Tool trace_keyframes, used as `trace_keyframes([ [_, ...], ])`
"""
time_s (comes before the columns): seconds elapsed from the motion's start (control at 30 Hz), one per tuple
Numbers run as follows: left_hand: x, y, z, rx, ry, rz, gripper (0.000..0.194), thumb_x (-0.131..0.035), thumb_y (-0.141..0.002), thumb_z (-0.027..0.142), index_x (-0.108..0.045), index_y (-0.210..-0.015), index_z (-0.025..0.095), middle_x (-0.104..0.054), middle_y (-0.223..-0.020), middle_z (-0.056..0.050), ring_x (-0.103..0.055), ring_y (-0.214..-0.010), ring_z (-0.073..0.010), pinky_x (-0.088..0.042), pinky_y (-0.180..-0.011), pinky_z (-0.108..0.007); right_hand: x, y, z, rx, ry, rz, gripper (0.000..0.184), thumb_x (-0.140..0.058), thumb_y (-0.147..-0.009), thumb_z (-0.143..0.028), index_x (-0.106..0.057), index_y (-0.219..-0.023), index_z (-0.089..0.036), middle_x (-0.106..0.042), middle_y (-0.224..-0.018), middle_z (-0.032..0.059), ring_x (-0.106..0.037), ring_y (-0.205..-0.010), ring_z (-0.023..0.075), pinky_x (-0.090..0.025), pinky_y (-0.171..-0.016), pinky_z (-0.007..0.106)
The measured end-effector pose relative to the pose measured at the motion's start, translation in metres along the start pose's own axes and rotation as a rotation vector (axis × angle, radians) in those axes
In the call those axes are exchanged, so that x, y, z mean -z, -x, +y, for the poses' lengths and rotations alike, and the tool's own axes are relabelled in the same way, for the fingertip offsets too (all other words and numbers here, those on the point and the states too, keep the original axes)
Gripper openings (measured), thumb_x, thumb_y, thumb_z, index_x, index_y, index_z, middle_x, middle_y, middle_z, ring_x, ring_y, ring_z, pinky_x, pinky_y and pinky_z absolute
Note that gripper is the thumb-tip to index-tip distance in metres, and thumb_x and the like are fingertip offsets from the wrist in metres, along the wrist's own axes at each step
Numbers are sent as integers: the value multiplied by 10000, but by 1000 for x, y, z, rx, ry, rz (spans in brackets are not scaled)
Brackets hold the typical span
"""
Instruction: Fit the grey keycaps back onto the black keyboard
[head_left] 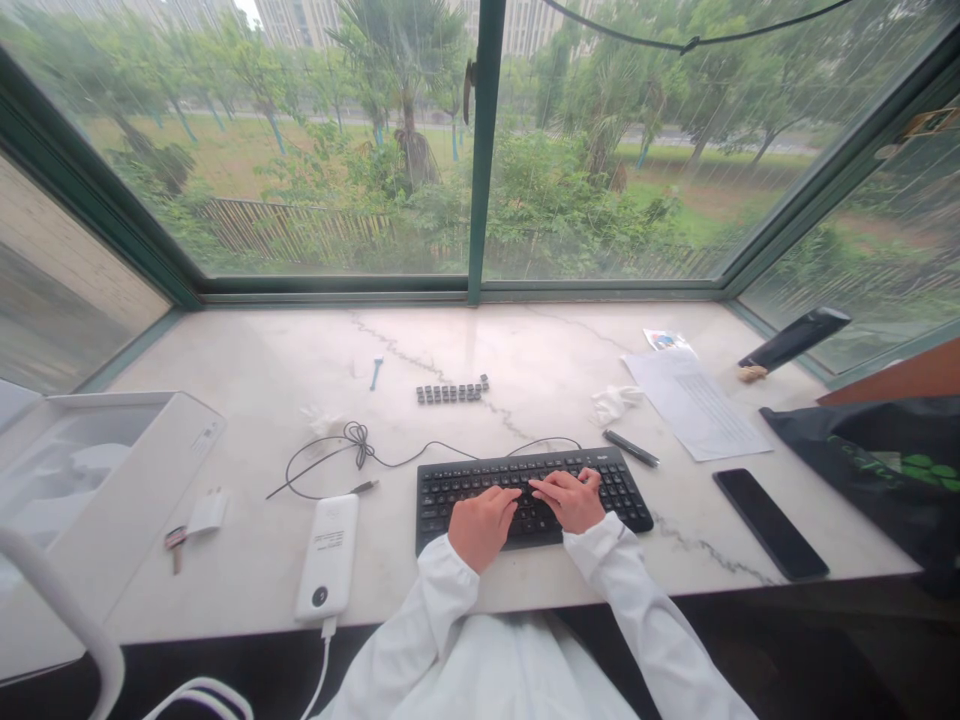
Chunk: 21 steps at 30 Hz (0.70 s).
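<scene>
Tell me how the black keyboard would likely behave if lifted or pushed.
The keyboard looks stiff, given its straight edges. Lying flat and broad, it would probably slide rather than tip. The thin cable at its back edge seems floppy, judging by its loose loops, and may trail.

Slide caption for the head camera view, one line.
Left hand and right hand at a black keyboard, between a white power bank and a dark phone.

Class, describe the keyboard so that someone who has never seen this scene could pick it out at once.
Start at the green window frame, then drop to the pale counter below. Near its front edge, under the left hand and right hand, lies the long black keyboard. Rows of keys set it apart from the smooth black phone to its right.
</scene>
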<state>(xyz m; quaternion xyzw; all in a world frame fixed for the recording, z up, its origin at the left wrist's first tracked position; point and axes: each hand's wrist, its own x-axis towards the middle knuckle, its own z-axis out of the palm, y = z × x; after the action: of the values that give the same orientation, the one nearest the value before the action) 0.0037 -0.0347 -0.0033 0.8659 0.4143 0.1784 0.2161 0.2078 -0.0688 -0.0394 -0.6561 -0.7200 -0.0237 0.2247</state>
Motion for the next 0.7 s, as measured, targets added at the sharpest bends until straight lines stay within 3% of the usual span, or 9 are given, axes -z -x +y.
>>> trace_keyframes([
  [0.17,0,0,-1,8,-8,3,297,-378,-920,307,-605,-1110,305,-676,-944,-10,-639,-747,-126,-456,-596,-201,2,-3,2,29,-3,20,215,-485,-899,-312,-696,-913,-351,-678,-744,-20,-542,-675,94,-154,-798,358],
  [0.5,1,-2,-1,11,-13,2,280,-392,-913,294,-590,-1109,327,-673,-949,20,-642,-747,-122,-450,-586,-206,-2,2,2,-61,-25,1,168,-535,-875,-371,-689,-939,-386,-684,-772,-31,-547,-696,88,-148,-806,363],
  [0.7,0,-2,-2,4,-22,-9,284,-384,-916,296,-589,-1112,320,-667,-936,13,-641,-740,-119,-442,-577,-200,-1,0,2,-17,-14,3,181,-519,-884,-376,-690,-942,-384,-680,-757,-24,-532,-687,87,-148,-794,358],
])
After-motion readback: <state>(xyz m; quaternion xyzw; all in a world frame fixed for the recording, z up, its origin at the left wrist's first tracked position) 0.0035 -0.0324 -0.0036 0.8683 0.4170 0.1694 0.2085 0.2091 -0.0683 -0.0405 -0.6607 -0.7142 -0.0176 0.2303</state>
